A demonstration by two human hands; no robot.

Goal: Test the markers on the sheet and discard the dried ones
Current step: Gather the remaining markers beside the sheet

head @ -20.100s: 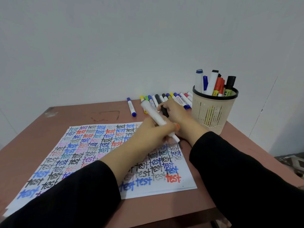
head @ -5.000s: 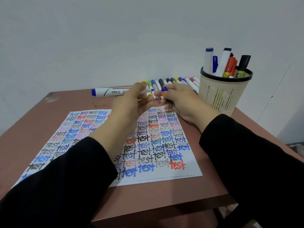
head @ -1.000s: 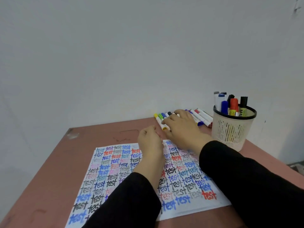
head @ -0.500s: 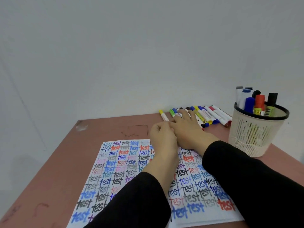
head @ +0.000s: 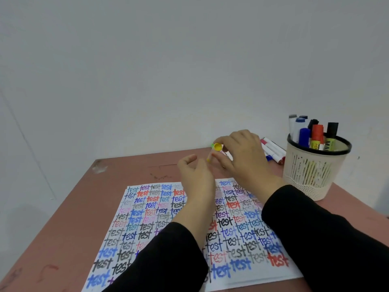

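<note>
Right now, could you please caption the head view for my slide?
Right hand holds a yellow-capped marker beyond the test-covered sheet.

Reddish-brown table was scuffed and ink-stained, white sheet crowded with coloured "test" words lay at six o'clock, cream mesh cup of markers stood at two o'clock, loose markers lay at one o'clock, just beside it

I sit at a worn reddish-brown desk set against a bare white wall, with a mesh pen holder of markers and a scribbled sheet, seemingly a plain study or office corner.
</note>
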